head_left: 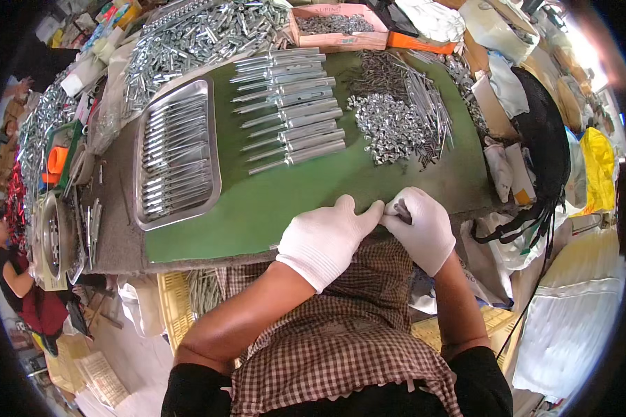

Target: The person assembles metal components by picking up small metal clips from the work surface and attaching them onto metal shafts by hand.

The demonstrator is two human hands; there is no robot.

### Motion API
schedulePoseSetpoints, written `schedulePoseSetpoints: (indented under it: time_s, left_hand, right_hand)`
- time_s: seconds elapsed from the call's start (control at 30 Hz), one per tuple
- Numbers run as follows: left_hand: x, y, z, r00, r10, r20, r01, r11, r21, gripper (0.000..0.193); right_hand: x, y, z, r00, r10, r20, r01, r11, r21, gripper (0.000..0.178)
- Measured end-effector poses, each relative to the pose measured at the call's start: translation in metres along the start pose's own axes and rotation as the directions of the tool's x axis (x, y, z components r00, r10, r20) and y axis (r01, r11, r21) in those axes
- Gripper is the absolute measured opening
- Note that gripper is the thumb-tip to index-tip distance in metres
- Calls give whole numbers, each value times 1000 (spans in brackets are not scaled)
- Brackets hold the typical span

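Both of my hands wear white knit gloves and meet over the near edge of the green work mat point(257, 229). My right hand point(424, 229) is curled, with small dark metal pieces point(401, 211) showing between its fingers; their exact kind is hard to make out. My left hand point(323, 240) reaches across to it, its fingertips closed and touching the right hand's fingers. Whatever they pinch is hidden. Beyond the hands lie a heap of small shiny metal fittings point(386, 125), long thin rods point(428, 104), dark screw-like pieces point(375, 73) and a row of silver metal tubes with pointed rods point(295, 111).
A steel tray point(214, 187) of neatly laid rods stands at the left. Piles of metal parts point(202, 42) and a pink box point(341, 38) line the back. A black mesh bag point(546, 132) hangs at the right. Far left, another person point(14, 257) sits by a round metal bowl point(54, 236).
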State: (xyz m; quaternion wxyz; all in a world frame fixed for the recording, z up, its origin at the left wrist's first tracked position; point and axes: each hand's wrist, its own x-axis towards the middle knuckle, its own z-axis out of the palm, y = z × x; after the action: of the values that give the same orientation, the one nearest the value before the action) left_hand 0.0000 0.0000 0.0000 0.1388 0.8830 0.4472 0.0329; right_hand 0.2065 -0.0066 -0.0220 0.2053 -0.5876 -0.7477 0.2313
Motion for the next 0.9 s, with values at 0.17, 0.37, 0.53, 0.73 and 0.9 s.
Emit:
schedulePoseSetpoints:
  time_s: [0.17,0.37,0.53,0.73,0.9]
  left_hand:
    - [2,-2,-6,1000,10,-21,-10,1000,3,37]
    - [8,1,-11,999,19,35,-20,999,34,34]
    - [8,2,-13,999,5,51,-7,999,37,31]
    - [8,0,-3,998,45,-32,-44,999,32,20]
    - [21,24,10,985,51,-166,-15,978,208,6]
  right_hand:
    - [10,-17,-13,997,11,-75,28,863,504,29]
    - [31,-22,20,953,267,-146,213,-240,947,51]
    - [31,-25,26,936,288,-204,293,-315,903,42]
    - [30,-33,42,853,186,-487,415,323,850,44]
    - [26,-20,33,886,247,-391,376,107,920,57]
